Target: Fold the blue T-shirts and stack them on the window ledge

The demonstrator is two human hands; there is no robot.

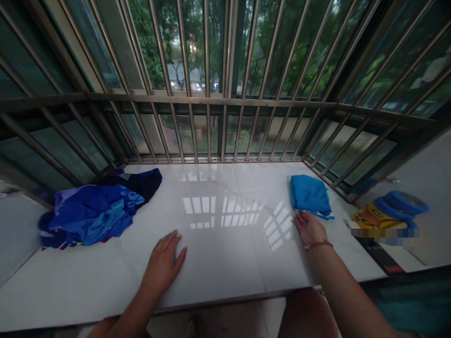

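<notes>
Where it lies folded, bright-blue cloth [310,193], squarish, creased, strap [329,218] trailing.

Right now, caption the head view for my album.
Right hand beside folded blue cloth, left hand over a white ledge, crumpled blue garments at left.

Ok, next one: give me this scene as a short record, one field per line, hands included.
Surface: white glossy ledge below window bars
Left hand: palm down at the ledge, thumb apart from the fingers, holding nothing
Right hand: fingers curled at the cloth's near edge; grip unclear
Cloth: bright blue, folded, on the right
Pile: crumpled blue and dark fabric, on the left
Far right: yellow-and-blue jar, lower part pixelated
Right wrist: bracelet
</notes>
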